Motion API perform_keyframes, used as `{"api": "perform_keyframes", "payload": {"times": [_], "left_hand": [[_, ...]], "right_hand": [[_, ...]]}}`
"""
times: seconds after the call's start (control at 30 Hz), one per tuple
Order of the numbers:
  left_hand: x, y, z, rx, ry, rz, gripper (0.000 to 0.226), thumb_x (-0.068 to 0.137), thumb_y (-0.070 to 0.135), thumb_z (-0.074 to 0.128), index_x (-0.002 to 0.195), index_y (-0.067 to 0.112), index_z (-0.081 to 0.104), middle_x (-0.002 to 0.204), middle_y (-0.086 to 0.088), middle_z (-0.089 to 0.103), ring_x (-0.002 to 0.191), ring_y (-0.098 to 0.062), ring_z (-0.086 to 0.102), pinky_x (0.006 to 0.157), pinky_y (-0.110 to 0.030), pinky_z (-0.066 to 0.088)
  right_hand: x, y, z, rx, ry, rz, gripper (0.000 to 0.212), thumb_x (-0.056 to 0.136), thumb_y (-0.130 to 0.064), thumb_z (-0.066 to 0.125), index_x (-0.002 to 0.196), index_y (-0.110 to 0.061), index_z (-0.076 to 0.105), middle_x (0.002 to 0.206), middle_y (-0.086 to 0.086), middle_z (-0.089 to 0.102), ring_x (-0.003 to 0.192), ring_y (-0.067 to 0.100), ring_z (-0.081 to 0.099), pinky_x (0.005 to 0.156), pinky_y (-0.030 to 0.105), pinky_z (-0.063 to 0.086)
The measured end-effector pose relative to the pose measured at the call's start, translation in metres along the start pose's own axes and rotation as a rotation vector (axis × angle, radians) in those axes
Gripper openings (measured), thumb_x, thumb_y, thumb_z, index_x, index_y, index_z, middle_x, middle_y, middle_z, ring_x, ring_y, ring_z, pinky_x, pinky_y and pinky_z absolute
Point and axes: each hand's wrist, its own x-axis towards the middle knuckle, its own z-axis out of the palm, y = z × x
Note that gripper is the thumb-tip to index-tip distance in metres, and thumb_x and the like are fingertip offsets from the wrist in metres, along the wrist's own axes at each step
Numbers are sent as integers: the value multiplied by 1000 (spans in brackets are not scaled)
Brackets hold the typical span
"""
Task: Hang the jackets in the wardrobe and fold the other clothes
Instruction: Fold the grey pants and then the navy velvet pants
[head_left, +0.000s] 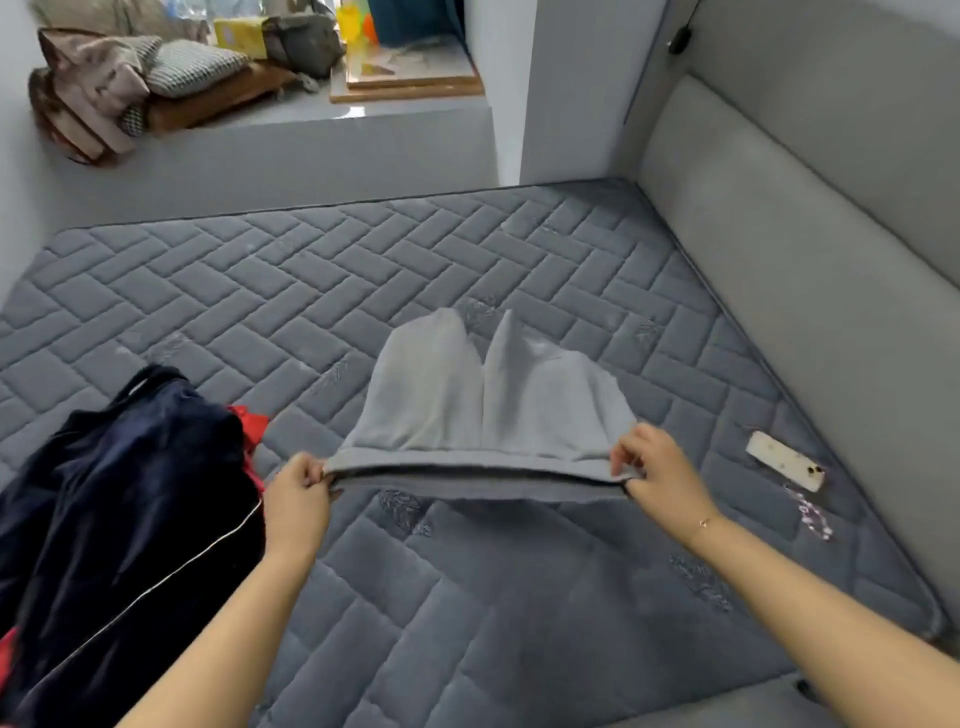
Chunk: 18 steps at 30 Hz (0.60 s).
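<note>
Grey trousers (483, 405) held up by the waistband over the bare quilted mattress (260, 291), legs trailing away onto the bed surface, cuffs lying side by side and a little apart at the far end. Left hand (298, 493) pinching the left end of the waistband, fingers curled round the doubled edge. Right hand (660, 467) pinching the right end, thumb under and fingertips on top, with a thin bracelet at the wrist. Waistband stretched fairly level between the two grips, front and back layers slightly parted.

Dark navy jacket (119, 493) with white piping heaped at the left, just beside the left hand, a red garment (249, 421) peeking from beneath it. Likely the fold step for the non-jacket clothing; jacket not yet hung.

Risks from here: legs landing twisted or overlapped if lowered unevenly, giving a crooked fold. Loose two-finger pinch on the right liable to let the back layer slip and bunch. Left edge of the trousers apt to settle onto the jacket heap, spoiling a flat lay. White phone (785, 460) with a beaded charm (810, 514) lying near the right edge of the mattress, well apart from the trousers but within reach of a wide sweep of cloth.
</note>
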Motion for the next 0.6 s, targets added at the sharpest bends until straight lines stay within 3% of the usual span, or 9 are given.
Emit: {"api": "perform_keyframes", "payload": {"times": [0.1, 0.2, 0.27, 0.33, 0.4, 0.5, 0.57, 0.6], "left_hand": [[-18, -116, 18, 201, -7, 24, 36, 85, -7, 51, 62, 13, 31, 59, -10, 46, 61, -25, 39, 56, -40, 34], [-44, -216, 33, 286, -18, -49, 28, 84, -9, 46, 64, 7, 34, 58, -7, 40, 61, -22, 31, 52, -33, 24], [-59, -265, 39, 304, -59, -111, 18, 78, -14, 45, 68, 1, 46, 62, -8, 44, 64, -21, 32, 53, -32, 23], [-70, -298, 40, 315, -106, -144, 29, 73, -16, 44, 82, 6, 61, 67, -7, 52, 67, -23, 38, 58, -28, 27], [-74, -318, 34, 377, -97, -124, 58, 68, -17, 43, 99, 24, 70, 68, -8, 56, 65, -28, 45, 61, -20, 32], [-81, -332, 19, 454, -106, -158, 69, 70, -18, 41, 116, 25, 69, 65, 0, 50, 59, -14, 42, 60, -6, 32], [-87, -334, 15, 494, -210, -237, 60, 73, -20, 40, 114, 13, 69, 83, -2, 64, 75, -10, 55, 73, -5, 36], [-90, -332, 15, 500, -256, -256, 49, 73, -23, 41, 104, 3, 69, 107, -11, 67, 101, -19, 61, 88, -17, 42]], "right_hand": [[-44, 27, 107, -23, -107, 64, 37, 63, 17, 56, 71, -19, 54, 81, -3, 45, 79, 16, 45, 66, 35, 41], [-94, 52, 211, -67, -264, 132, 33, 69, 14, 56, 77, -18, 47, 88, -5, 43, 82, 13, 42, 62, 25, 30], [-128, 67, 268, -84, -367, 171, 30, 75, 10, 54, 80, -18, 44, 91, -5, 41, 86, 12, 41, 62, 24, 29], [-155, 76, 305, -70, -396, 238, 30, 77, 11, 51, 81, -18, 43, 91, -5, 40, 87, 12, 41, 64, 24, 35], [-174, 77, 326, -63, -424, 274, 31, 77, 11, 51, 80, -19, 43, 90, -8, 40, 87, 9, 40, 60, 20, 33], [-199, 71, 342, -56, -524, 270, 33, 74, 8, 53, 80, -22, 41, 90, -12, 38, 87, 7, 40, 58, 17, 34], [-210, 67, 346, -15, -558, 311, 31, 78, 6, 52, 85, -23, 45, 94, -11, 39, 91, 8, 42, 65, 20, 41], [-213, 66, 345, 16, -583, 333, 27, 82, 2, 54, 91, -23, 49, 99, -11, 40, 96, 8, 42, 73, 22, 44]]}}
